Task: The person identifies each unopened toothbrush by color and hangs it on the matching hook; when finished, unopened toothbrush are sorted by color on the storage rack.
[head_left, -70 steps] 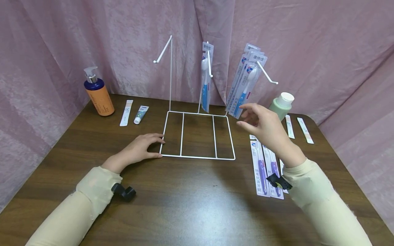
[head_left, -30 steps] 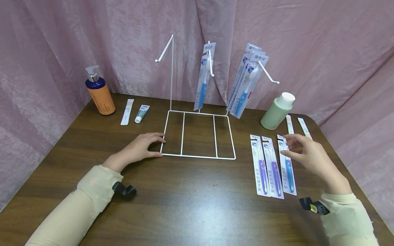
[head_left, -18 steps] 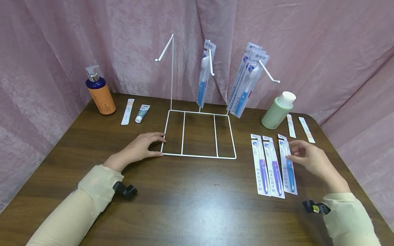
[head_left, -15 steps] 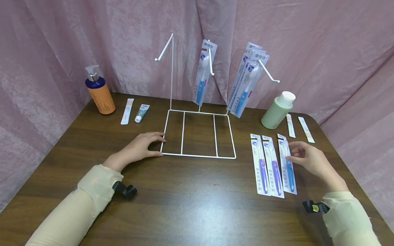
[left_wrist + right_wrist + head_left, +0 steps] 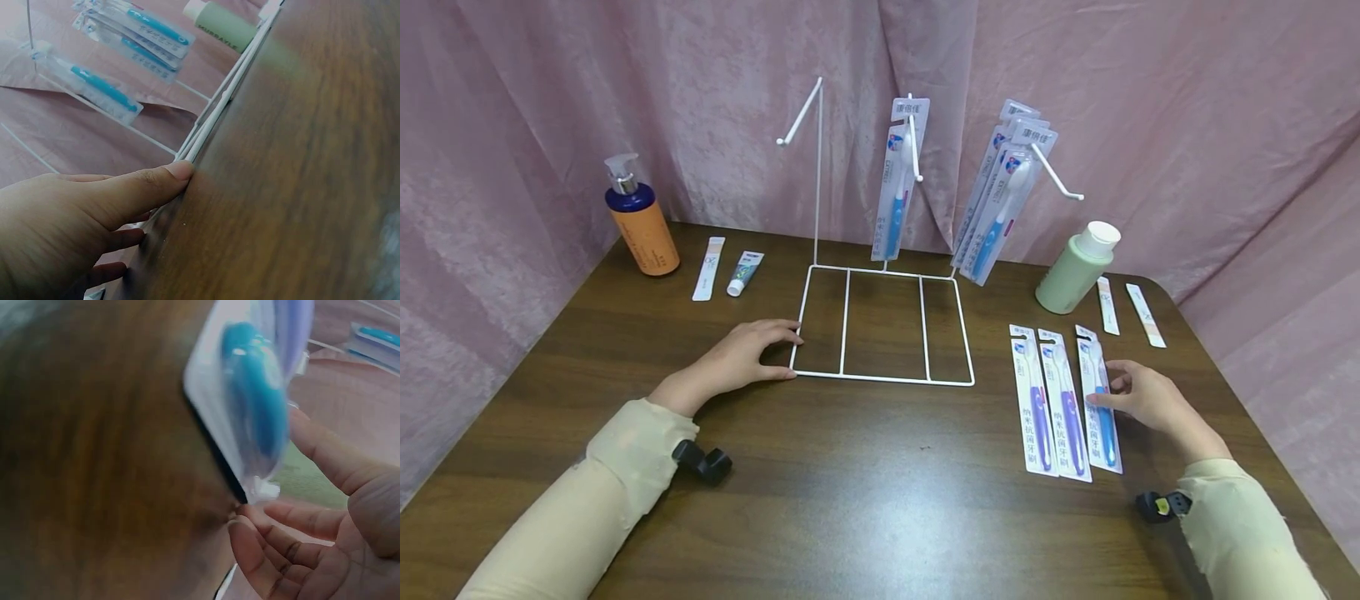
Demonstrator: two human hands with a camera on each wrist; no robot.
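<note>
My left hand [image 5: 737, 357] rests at the left side of a white wire display rack [image 5: 883, 381], its thumb on the front corner and its fingertips on the side bar. My right hand [image 5: 1150, 400] pinches a packaged blue toothbrush [image 5: 1103, 429] across its width, thumb over the card and fingers at the right edge. That pack lies on the table, nearly level with the purple toothbrush packs [image 5: 1040, 417] beside it. One blue toothbrush pack [image 5: 895, 192] hangs on the middle hook. Several packs [image 5: 1000, 200] hang on the right hook; the left hook [image 5: 797, 117] is bare.
A green bottle [image 5: 1071, 275] stands behind the toothbrush packs, with two slim sachets [image 5: 1142, 315] to its right. At the back left are an orange pump bottle [image 5: 646, 233], another sachet [image 5: 707, 268] and a small toothpaste tube [image 5: 745, 273]. A pink curtain hangs behind the table.
My right hand has come from the rack's right hook down to the blue toothbrush pack and slid lower along it. The pack on the middle hook swings and turns. My left hand stays put.
</note>
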